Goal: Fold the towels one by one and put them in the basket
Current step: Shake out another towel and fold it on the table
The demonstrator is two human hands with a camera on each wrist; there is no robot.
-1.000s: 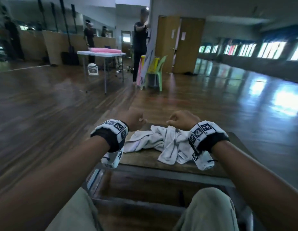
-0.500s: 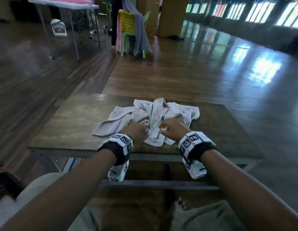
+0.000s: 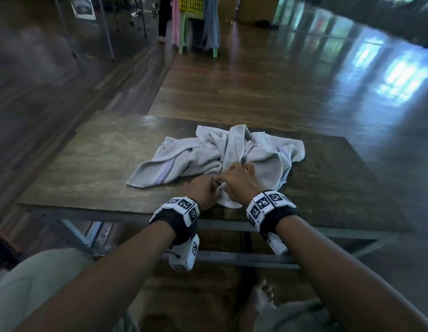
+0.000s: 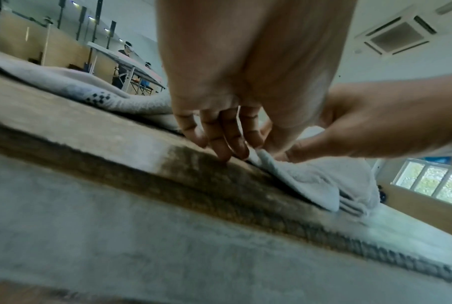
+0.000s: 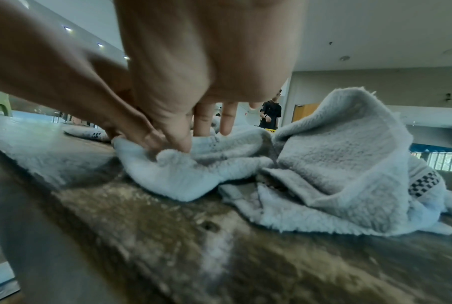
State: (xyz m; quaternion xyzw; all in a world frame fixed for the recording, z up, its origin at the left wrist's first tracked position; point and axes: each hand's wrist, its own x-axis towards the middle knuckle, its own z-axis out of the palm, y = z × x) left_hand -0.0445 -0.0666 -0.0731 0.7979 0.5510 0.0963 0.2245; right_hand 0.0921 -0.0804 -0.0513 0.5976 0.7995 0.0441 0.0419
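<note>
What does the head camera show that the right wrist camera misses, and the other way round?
Only the head view shows the whole crumpled pale grey towel on the brown wooden table, both marker wristbands, and a yellow plastic basket far behind. Only the right wrist view shows the right hand's fingertips pinching a towel corner. Both show the left hand and right hand meeting at the towel's near edge.

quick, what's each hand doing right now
Left hand: fingers curled, pinching the near edge of the towel.
Right hand: thumb and forefinger pinching the same towel edge, other fingers straight.
</note>
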